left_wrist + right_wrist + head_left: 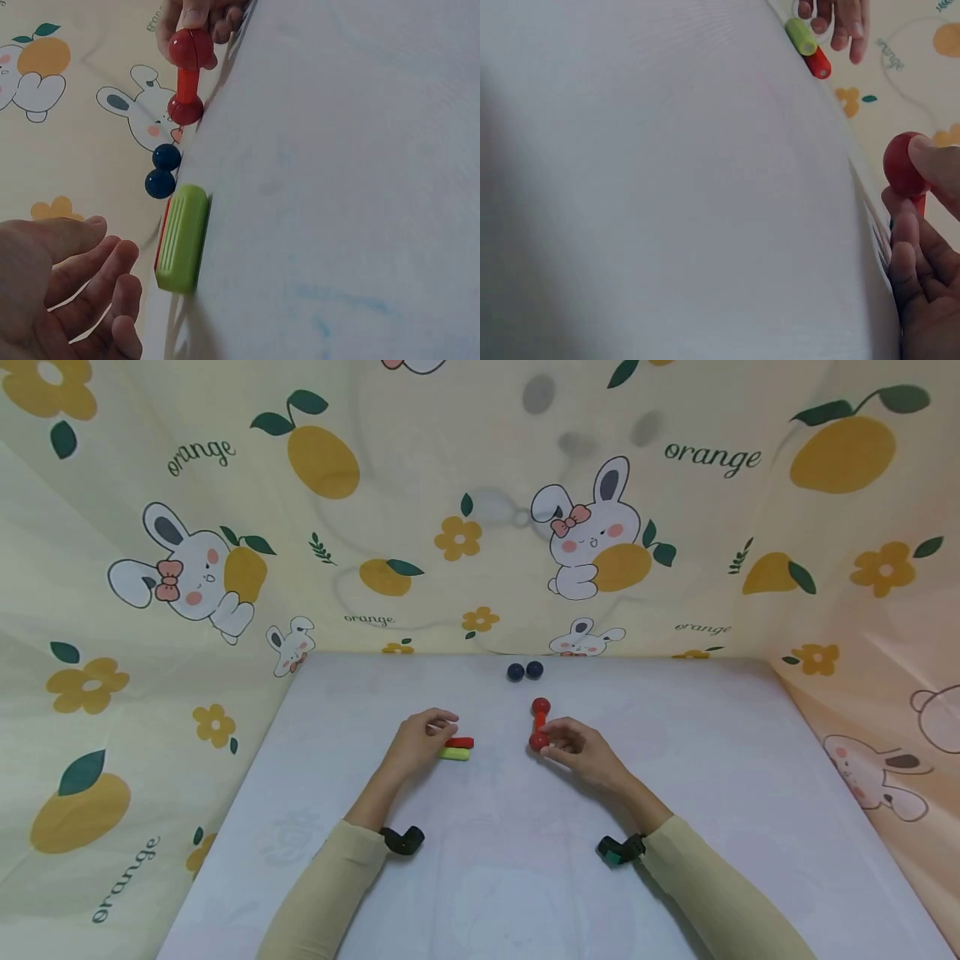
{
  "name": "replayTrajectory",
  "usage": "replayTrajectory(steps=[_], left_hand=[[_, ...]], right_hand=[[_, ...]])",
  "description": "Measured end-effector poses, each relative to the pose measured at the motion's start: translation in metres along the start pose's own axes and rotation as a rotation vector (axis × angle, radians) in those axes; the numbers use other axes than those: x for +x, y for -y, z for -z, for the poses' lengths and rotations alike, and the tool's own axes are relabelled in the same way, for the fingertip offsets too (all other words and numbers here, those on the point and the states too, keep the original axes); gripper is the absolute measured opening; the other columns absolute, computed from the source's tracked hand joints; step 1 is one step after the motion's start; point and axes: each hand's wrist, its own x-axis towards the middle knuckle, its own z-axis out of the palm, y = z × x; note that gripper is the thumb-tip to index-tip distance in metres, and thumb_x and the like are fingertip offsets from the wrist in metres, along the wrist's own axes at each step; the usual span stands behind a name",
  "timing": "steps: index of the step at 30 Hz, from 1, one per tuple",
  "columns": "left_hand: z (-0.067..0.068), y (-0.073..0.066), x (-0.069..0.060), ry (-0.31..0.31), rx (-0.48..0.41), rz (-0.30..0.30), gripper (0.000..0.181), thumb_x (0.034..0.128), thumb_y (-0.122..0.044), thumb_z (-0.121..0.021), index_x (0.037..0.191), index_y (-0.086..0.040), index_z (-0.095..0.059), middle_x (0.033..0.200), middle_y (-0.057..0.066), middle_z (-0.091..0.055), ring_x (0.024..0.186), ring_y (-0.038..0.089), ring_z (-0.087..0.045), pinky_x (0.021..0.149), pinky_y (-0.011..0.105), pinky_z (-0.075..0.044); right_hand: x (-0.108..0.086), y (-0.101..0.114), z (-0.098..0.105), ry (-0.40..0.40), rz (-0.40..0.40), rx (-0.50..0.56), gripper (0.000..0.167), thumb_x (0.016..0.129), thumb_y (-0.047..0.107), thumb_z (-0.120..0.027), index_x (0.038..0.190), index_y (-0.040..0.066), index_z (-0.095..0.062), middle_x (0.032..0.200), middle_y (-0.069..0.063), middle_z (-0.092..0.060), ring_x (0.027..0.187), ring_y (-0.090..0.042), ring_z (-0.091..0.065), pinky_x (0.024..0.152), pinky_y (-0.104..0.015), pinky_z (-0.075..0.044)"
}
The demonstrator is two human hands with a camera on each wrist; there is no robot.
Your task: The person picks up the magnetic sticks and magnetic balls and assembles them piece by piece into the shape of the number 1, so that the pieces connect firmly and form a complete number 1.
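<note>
My right hand [592, 758] pinches the near ball of a red dumbbell-shaped piece [540, 722], a rod with a red ball at each end, between thumb and fingers. In the right wrist view the thumb presses on that red ball [901, 166], the fingers beneath it. My left hand [417, 745], fingers loosely bent and holding nothing, is beside a red stick [462, 742] and a lime-green ridged stick [457, 754], partly covering their left ends from above. In the left wrist view, the green stick [184, 240] lies apart from the fingertips and mostly hides the red one.
Two dark blue balls [524, 671] sit side by side near the back edge of the white tabletop [495, 860]. Behind the table hangs a cream cloth [465, 452] printed with rabbits and oranges. Each wrist wears a small black camera [403, 841].
</note>
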Motion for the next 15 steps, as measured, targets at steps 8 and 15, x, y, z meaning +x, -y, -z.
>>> replayTrajectory(steps=[8, 15], left_hand=[[0.0024, 0.0052, -0.0012, -0.018, -0.01, 0.018, 0.026, 0.1053, -0.028, -0.071, 0.129, -0.017, -0.075, 0.116, 0.001, -0.074, 0.107, 0.023, -0.069, 0.095, 0.045, -0.059], [0.0017, 0.0095, 0.0001, -0.021, 0.066, -0.005, 0.024, 0.1044, -0.027, -0.073, 0.125, -0.017, -0.077, 0.11, 0.0, -0.074, 0.096, 0.019, -0.066, 0.086, 0.039, -0.056]], right_hand=[[0.0046, 0.0044, -0.0023, 0.01, -0.048, -0.008, 0.037, 0.099, 0.017, -0.08, 0.134, 0.017, -0.066, 0.121, -0.007, -0.077, 0.102, -0.022, -0.069, 0.084, -0.024, -0.054], [0.0054, 0.0028, -0.0037, 0.02, -0.012, -0.033, 0.042, 0.1, 0.018, -0.079, 0.14, 0.016, -0.068, 0.121, -0.009, -0.074, 0.099, -0.024, -0.063, 0.083, -0.023, -0.052]])
